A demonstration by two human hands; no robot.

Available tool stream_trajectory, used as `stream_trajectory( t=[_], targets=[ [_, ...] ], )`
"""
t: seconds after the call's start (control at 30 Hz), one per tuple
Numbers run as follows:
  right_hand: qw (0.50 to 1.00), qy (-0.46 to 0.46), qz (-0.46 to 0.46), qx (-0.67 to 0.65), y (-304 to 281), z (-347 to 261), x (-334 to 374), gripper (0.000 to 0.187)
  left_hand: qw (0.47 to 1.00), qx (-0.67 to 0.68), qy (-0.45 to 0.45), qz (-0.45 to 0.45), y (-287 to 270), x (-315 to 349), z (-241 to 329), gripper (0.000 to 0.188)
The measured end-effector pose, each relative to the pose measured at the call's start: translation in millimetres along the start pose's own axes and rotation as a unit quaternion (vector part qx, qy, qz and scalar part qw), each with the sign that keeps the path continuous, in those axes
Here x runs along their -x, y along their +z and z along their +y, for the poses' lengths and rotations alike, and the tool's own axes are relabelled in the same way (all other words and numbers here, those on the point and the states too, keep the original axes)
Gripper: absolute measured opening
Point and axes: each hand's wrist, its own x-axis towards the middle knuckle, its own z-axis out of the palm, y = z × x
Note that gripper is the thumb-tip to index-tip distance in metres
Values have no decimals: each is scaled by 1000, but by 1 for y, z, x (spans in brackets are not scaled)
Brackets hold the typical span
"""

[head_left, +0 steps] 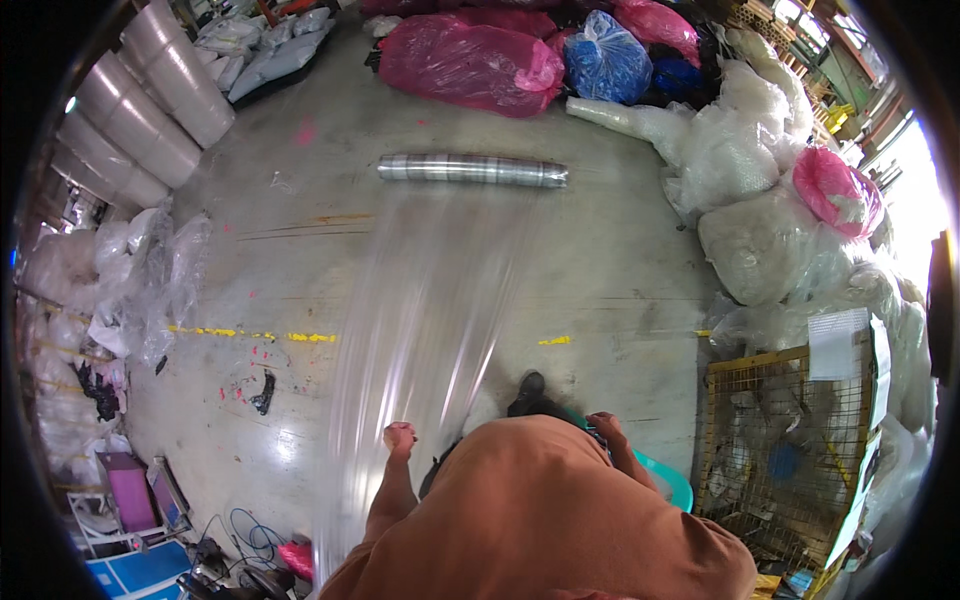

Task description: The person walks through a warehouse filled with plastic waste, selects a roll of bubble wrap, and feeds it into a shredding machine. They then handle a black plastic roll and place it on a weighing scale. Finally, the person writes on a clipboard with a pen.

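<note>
A roll of clear plastic film (472, 171) lies crosswise on the floor ahead of me. From it a long, wide sheet of clear film (420, 290) runs back toward me and passes by my left side, streaked and shiny. My left hand (400, 437) is closed over the near part of this sheet; whether it grips the film or anything else is hidden. My right hand (608, 428) hangs by my right side with its fingers curled, partly blocked by my body, beside a dark thing I cannot make out. One dark shoe (530, 388) shows ahead of my body.
Pink bags (465, 65) and a blue bag (607, 58) are piled at the far side. Bulging clear bags (760, 245) line the right, above a yellow wire cage (775, 450). Tall film rolls (140, 115) stand at the far left. A teal tub (672, 482) is near my right arm.
</note>
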Motion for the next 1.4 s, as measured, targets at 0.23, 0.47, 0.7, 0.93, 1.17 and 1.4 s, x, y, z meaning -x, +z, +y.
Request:
stream_trajectory(
  t=[0.23,0.47,0.7,0.93,1.17,1.4],
  targets=[
    [978,157,48,-132,-105,-14,-19,30,953,-247,153,90,110,24,108,33],
    [977,112,63,-172,-152,-43,-93,26,925,-320,202,27,201,-11,243,28],
    [975,-194,-50,100,-122,-64,-184,28,911,-307,257,98,283,-84,290,10],
    [973,-146,19,180,-214,-145,-169,35,918,-356,149,90,376,-151,328,9],
    [911,-33,-36,-410,-324,-210,-255,34,965,-235,22,-114,514,-254,456,34],
    [956,52,187,-219,-361,-385,-331,25,896,-268,297,-194,707,-173,777,80]
  ],
)
